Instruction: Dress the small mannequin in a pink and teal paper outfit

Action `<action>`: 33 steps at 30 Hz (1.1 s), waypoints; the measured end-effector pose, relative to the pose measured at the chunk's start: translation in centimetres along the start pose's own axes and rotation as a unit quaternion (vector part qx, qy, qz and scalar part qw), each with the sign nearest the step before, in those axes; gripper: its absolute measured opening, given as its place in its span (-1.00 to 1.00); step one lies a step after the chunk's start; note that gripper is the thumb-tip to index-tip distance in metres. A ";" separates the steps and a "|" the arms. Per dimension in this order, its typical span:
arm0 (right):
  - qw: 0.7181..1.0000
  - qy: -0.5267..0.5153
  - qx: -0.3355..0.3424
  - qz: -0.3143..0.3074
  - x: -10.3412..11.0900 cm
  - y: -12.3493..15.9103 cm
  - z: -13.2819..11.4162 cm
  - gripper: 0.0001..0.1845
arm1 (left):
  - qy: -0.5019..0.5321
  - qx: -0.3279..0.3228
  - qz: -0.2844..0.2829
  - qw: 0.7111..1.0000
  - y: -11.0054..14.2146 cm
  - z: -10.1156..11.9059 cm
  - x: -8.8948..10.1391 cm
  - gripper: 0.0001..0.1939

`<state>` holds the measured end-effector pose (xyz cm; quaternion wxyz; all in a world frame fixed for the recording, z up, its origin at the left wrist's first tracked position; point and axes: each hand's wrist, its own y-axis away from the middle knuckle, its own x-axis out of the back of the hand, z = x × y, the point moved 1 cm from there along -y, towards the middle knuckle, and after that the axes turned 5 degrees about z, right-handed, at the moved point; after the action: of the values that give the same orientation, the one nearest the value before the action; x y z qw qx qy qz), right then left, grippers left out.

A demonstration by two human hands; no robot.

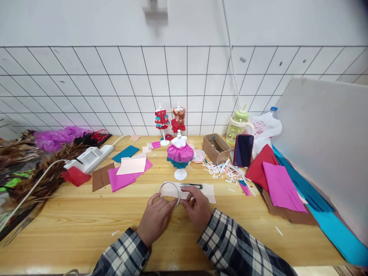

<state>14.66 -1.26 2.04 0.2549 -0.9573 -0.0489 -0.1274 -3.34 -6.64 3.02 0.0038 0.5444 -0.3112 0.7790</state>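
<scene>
A narrow roll of tape, seen as a thin whitish ring, stands tilted just above the table's near middle. My left hand is closed on its left and lower rim. On the ring's right side, my right hand has its thumb and curled fingers at the rim, pinching there; the tape's loose end is too small to make out. Just beyond my fingers lies a pale paper strip with small black-handled thread snips on it. Behind stands a white mini mannequin in a pink and teal paper skirt.
Two dressed mini mannequins stand near the tiled wall. Coloured paper and a power strip lie left. To the right are a wooden box, paper scraps, a phone, a drink bottle and folded paper.
</scene>
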 end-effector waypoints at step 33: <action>0.997 0.046 0.056 -0.029 0.1 0.5 -0.1 -0.58 | 0.002 -0.022 0.028 0.999 0.4 0.0 -0.1 -0.68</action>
<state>14.83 -1.76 1.93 0.3063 -0.9327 -0.0720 -0.1760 -3.43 -6.93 2.80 -0.0055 0.5338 -0.3431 0.7729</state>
